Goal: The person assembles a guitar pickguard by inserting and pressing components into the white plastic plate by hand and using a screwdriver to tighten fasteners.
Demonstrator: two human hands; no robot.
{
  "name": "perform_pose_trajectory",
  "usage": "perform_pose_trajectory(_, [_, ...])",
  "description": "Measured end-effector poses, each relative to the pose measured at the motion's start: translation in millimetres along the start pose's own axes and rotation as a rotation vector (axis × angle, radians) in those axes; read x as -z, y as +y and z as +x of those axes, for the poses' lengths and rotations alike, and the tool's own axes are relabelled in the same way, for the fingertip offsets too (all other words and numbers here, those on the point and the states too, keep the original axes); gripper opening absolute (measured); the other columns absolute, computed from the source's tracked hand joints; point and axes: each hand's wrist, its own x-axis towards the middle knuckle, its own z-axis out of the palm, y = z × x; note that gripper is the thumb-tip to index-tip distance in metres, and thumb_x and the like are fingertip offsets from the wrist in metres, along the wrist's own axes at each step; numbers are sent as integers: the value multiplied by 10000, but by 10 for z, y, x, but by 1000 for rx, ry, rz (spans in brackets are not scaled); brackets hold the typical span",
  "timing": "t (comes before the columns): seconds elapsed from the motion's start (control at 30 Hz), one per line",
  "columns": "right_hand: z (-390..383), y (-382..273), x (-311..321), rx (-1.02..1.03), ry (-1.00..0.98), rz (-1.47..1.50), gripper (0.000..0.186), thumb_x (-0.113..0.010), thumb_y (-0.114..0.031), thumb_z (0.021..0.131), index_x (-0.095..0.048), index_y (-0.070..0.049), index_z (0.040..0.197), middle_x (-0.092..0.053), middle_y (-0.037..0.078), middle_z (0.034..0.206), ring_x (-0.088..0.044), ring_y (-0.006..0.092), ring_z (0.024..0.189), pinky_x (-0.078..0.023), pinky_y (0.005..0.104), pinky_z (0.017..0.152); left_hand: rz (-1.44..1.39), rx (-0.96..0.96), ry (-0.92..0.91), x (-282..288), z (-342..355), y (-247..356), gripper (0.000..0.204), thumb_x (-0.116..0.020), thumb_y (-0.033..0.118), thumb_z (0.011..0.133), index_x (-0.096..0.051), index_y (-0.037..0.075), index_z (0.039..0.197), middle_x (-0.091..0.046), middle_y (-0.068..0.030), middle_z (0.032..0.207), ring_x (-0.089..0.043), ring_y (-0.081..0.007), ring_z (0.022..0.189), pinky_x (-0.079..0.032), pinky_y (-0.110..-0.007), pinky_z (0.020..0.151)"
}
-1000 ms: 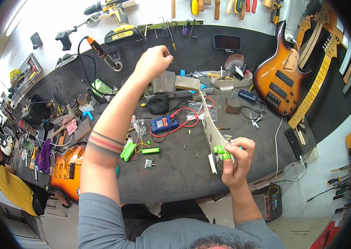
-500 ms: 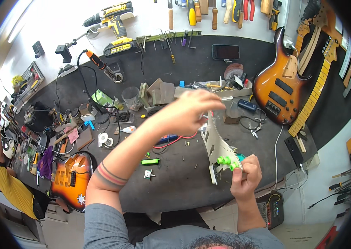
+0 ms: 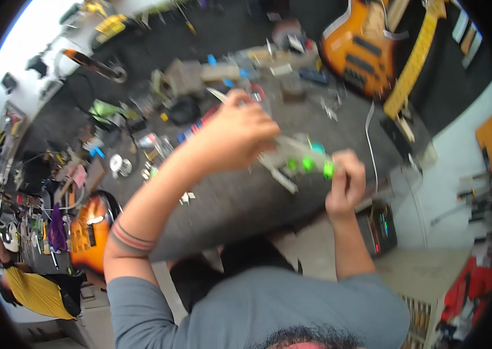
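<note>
Everything is blurred by motion. A cream flat guitar pickguard [image 3: 286, 152] lies slanted above the bench between my hands, with green knob-like pieces [image 3: 308, 163] on its right part. My left hand [image 3: 244, 125] is closed on the pickguard's upper left part, and its strip end sticks out beyond my fingers. My right hand [image 3: 345, 180] grips the right end by the green pieces, fingers curled round it. A pale narrow piece [image 3: 283, 180] hangs below the pickguard.
On the dark bench [image 3: 193, 221] lie a white spool [image 3: 119, 166], small parts and an orange guitar body [image 3: 89, 232] at left. A sunburst bass [image 3: 359, 49] and a maple neck [image 3: 411, 70] stand at back right. A person in yellow [image 3: 33, 288] works at left.
My left hand has come from high over the bench down onto the pickguard, which now lies more slanted and higher in the picture. The whole view has shifted and blurred.
</note>
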Motion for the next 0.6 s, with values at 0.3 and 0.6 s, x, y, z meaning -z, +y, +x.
perform_pose_trajectory(0.3, [-244, 57, 208, -342, -30, -152, 102, -634, 33, 1085, -681, -5, 1166, -667, 86, 1085, -644, 190, 936, -532, 312, 859, 114, 179, 152, -161, -131, 51, 104, -780, 120, 996, -731, 82, 1079, -709, -47, 965, -675, -259, 992, -420, -466, 1038])
perform_pose_trajectory(0.6, [-546, -120, -66, -397, -383, -291, 471, -822, -87, 927, -614, -63, 1348, -608, 161, 1384, -667, 364, 1167, -562, 452, 1001, 35, 432, 66, -53, -203, 139, 109, -717, 155, 1043, -736, 52, 1013, -682, -114, 871, -656, -312, 899, -425, -438, 980])
